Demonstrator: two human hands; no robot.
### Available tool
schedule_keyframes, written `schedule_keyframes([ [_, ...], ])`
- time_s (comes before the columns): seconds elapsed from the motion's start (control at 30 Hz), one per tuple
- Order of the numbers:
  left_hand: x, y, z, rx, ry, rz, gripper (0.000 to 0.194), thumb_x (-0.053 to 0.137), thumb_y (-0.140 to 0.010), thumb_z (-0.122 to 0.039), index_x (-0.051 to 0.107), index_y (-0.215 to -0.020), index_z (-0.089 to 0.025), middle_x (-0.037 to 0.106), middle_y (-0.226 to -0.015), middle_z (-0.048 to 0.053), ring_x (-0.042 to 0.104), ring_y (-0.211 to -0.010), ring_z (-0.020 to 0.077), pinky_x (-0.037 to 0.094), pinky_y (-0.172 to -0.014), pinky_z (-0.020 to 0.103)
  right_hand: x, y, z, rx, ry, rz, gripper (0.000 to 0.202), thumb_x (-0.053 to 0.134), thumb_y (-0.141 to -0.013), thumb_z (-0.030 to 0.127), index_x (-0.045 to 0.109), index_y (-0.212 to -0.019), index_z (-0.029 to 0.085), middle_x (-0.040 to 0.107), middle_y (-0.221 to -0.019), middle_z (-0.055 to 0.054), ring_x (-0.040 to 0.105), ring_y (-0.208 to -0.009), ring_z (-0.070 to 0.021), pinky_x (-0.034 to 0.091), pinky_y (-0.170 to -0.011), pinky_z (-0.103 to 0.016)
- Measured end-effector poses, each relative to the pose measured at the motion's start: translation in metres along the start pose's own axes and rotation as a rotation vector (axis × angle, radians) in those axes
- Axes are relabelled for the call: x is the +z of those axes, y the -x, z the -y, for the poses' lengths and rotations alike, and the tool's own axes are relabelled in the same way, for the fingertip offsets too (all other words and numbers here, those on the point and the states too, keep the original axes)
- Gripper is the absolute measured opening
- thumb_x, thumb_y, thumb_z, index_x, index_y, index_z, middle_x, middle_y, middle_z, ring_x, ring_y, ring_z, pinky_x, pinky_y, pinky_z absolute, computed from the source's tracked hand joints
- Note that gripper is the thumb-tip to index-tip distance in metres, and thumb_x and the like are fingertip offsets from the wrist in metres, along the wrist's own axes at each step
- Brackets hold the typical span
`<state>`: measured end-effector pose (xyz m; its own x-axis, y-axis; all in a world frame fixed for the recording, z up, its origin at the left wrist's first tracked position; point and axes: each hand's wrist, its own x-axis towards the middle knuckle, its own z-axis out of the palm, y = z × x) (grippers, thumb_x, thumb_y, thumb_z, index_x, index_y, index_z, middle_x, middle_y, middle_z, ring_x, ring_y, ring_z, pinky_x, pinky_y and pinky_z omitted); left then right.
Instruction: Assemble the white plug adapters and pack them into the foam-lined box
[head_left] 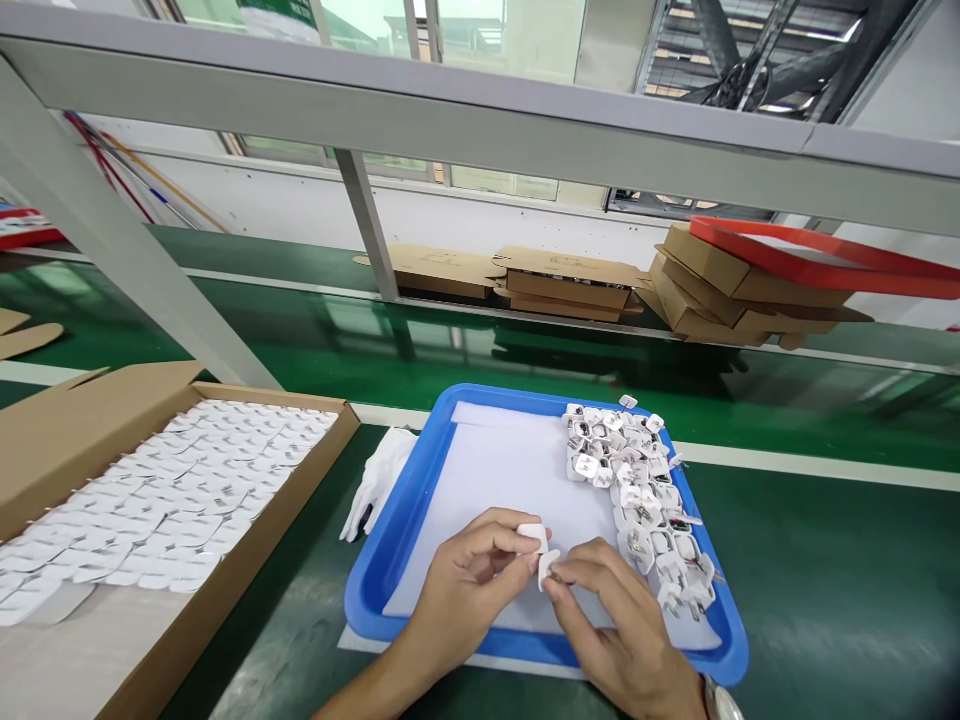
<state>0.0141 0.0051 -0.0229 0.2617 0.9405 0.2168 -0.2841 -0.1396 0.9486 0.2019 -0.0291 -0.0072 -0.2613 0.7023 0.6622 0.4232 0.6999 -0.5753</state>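
Note:
Over the front of a blue tray (362,590), my left hand (472,570) is closed on a small white plastic housing (532,535), pinched between thumb and fingers. My right hand (622,615) grips a small white plug cover (548,568) by its edge, right beside the housing. The two pieces look to be touching or nearly so; the fingers hide part of both. Along the tray's right side lie several white charger plug parts (637,490), some with metal prongs showing. White lining paper (495,480) covers the tray's bottom.
An open cardboard box (277,540) with rows of white parts (172,490) stands at the left. A white glove (381,480) lies against the tray's left edge. Behind are a grey metal frame (450,105), flat cardboard boxes (566,280) and a red tray (817,262) on stacked boxes.

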Motion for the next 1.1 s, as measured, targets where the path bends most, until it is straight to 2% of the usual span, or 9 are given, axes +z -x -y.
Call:
schedule_keyframes([
  [0.1, 0.002, -0.001, -0.005, 0.001, -0.017, 0.007, 0.009, 0.073, -0.092, -0.02, 0.081, -0.097, -0.022, 0.073, -0.113, 0.009, 0.075, -0.103, 0.0225, 0.062, -0.086, 0.029, 0.0, 0.0, 0.002, 0.035, -0.03, -0.024, 0.03, 0.059, -0.093, -0.002, 0.06, -0.117, 0.017, 0.065, -0.097, -0.01, 0.063, -0.089, -0.0217, 0.056, -0.073, -0.036],
  [0.23, 0.005, -0.001, -0.01, 0.007, -0.067, -0.047, 0.006, 0.074, -0.09, -0.021, 0.08, -0.09, -0.02, 0.074, -0.103, 0.01, 0.076, -0.092, 0.0204, 0.063, -0.077, 0.026, -0.002, -0.002, 0.005, -0.057, 0.078, -0.004, 0.032, 0.059, -0.091, -0.005, 0.061, -0.116, 0.015, 0.066, -0.1, -0.012, 0.064, -0.092, -0.0229, 0.056, -0.077, -0.038],
  [0.37, 0.006, -0.001, -0.01, 0.007, -0.115, -0.087, 0.004, 0.076, -0.087, -0.019, 0.079, -0.084, -0.019, 0.073, -0.099, 0.01, 0.076, -0.088, 0.0203, 0.064, -0.075, 0.027, -0.002, -0.003, 0.005, -0.121, 0.14, 0.054, 0.034, 0.06, -0.092, -0.004, 0.062, -0.12, 0.014, 0.068, -0.098, -0.012, 0.065, -0.089, -0.0231, 0.057, -0.075, -0.037],
  [0.43, 0.005, 0.0, -0.008, 0.004, -0.12, -0.064, 0.004, 0.075, -0.088, -0.02, 0.079, -0.086, -0.019, 0.073, -0.102, 0.01, 0.076, -0.087, 0.0195, 0.063, -0.075, 0.026, -0.002, -0.004, 0.004, -0.084, 0.088, 0.054, 0.032, 0.06, -0.093, -0.002, 0.063, -0.119, 0.016, 0.069, -0.094, -0.01, 0.065, -0.083, -0.0216, 0.057, -0.071, -0.035],
  [0.53, 0.003, 0.001, -0.006, -0.016, -0.087, -0.002, 0.008, 0.073, -0.091, -0.023, 0.08, -0.094, -0.021, 0.073, -0.108, 0.011, 0.075, -0.093, 0.0202, 0.063, -0.08, 0.027, -0.003, -0.004, 0.001, 0.074, -0.022, 0.013, 0.025, 0.059, -0.095, 0.002, 0.065, -0.111, 0.021, 0.068, -0.084, -0.004, 0.064, -0.072, -0.0176, 0.055, -0.064, -0.031],
  [0.63, 0.002, 0.0, -0.009, -0.043, -0.073, 0.034, 0.012, 0.072, -0.092, -0.026, 0.08, -0.1, -0.021, 0.072, -0.112, 0.012, 0.075, -0.1, 0.0228, 0.063, -0.085, 0.03, -0.005, -0.004, -0.002, 0.158, -0.112, -0.022, 0.023, 0.061, -0.096, 0.006, 0.067, -0.109, 0.024, 0.07, -0.082, -0.001, 0.066, -0.072, -0.0157, 0.056, -0.064, -0.028],
  [0.83, 0.002, -0.004, -0.02, -0.074, -0.09, -0.02, 0.013, 0.074, -0.091, -0.03, 0.077, -0.093, -0.018, 0.074, -0.107, 0.012, 0.075, -0.1, 0.0233, 0.063, -0.088, 0.032, -0.006, 0.0, -0.004, 0.059, -0.155, 0.143, 0.045, 0.061, -0.098, 0.006, 0.057, -0.139, 0.023, 0.072, -0.106, -0.009, 0.07, -0.091, -0.0203, 0.061, -0.076, -0.031],
  [1.0, 0.001, -0.004, -0.017, -0.08, -0.087, -0.051, 0.014, 0.078, -0.088, -0.031, 0.079, -0.089, -0.018, 0.076, -0.104, 0.012, 0.077, -0.096, 0.0241, 0.064, -0.085, 0.032, -0.007, -0.001, -0.001, -0.058, -0.016, 0.199, 0.052, 0.057, -0.097, -0.001, 0.051, -0.144, 0.02, 0.07, -0.11, -0.012, 0.068, -0.097, -0.0231, 0.061, -0.079, -0.035],
  [1.1, -0.001, -0.005, -0.017, -0.076, -0.096, -0.019, 0.019, 0.076, -0.089, -0.036, 0.083, -0.096, -0.02, 0.077, -0.109, 0.013, 0.076, -0.103, 0.027, 0.064, -0.089, 0.035, -0.009, -0.002, -0.003, -0.071, 0.106, 0.198, 0.048, 0.058, -0.096, -0.001, 0.053, -0.14, 0.018, 0.065, -0.107, -0.013, 0.064, -0.095, -0.0235, 0.058, -0.077, -0.036],
])
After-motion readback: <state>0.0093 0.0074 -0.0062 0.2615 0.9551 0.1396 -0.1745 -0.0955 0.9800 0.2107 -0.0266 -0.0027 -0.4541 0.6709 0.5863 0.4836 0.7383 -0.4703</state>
